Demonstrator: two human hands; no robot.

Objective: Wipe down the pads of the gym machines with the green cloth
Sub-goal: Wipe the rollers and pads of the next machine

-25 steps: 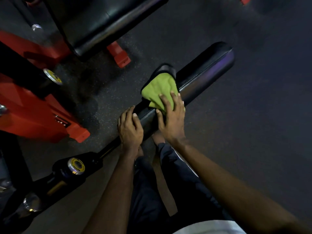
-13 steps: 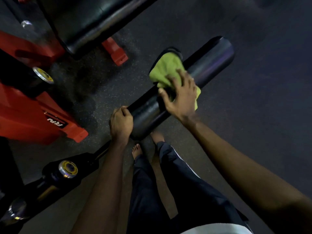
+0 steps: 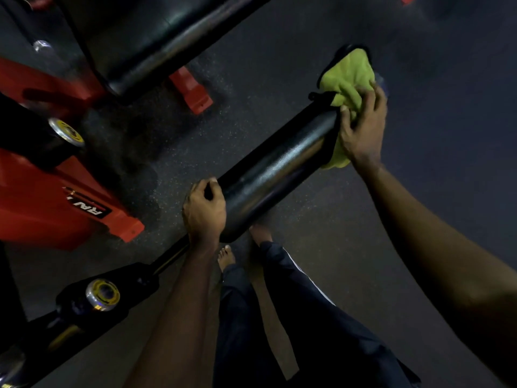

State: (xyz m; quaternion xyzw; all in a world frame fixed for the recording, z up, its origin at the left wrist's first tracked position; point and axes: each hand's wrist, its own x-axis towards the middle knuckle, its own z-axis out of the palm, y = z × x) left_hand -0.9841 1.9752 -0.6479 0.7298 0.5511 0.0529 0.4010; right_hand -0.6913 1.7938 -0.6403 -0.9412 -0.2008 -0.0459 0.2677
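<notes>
Left grip (image 3: pixel 204 211), right grip (image 3: pixel 363 130), both curled.

A person's own body, seen from above. The left forearm (image 3: pixel 179 317) and right forearm (image 3: pixel 436 233) are bare up to the picture's edge, and the left hand (image 3: pixel 204 214) and right hand (image 3: pixel 363 130) are bare too. The legs are in loose, dark navy trousers (image 3: pixel 321 340) with a thin white stripe (image 3: pixel 310 281) running down one leg. The left foot (image 3: pixel 226 256) and right foot (image 3: pixel 260 233) are bare.
</notes>
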